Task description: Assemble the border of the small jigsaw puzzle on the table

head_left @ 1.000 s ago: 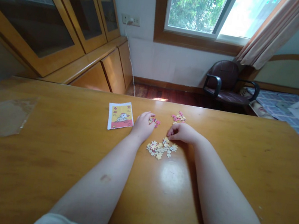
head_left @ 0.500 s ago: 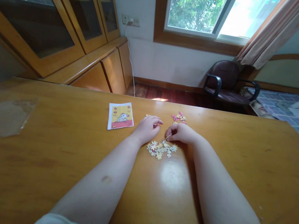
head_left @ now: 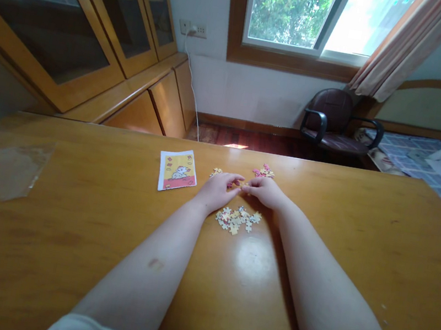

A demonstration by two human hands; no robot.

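My left hand [head_left: 219, 191] curls above the table, a pink puzzle piece [head_left: 229, 185] showing between its thumb and fingers. Close beside it, my right hand [head_left: 265, 191] pinches a small yellowish puzzle piece [head_left: 244, 184]; the fingertips of both hands nearly meet there. A loose heap of pale jigsaw pieces [head_left: 237, 220] lies nearer me, below the hands. Beyond my right hand is a cluster of pink and yellow pieces [head_left: 264, 171]. Some yellow pieces [head_left: 216, 171] lie behind my left hand, which hides part of them.
Left of the hands lies a picture card [head_left: 178, 171] with a white cartoon animal on yellow and pink. A clear plastic bag [head_left: 10, 171] rests at the left of the wooden table [head_left: 76, 254]. Past the far edge stand a cabinet [head_left: 132, 89] and an armchair [head_left: 336, 119].
My right hand has lifted from the pale heap and moved away from me and left, bringing a piece to my left hand. My left hand has shifted slightly, uncovering more yellow pieces.
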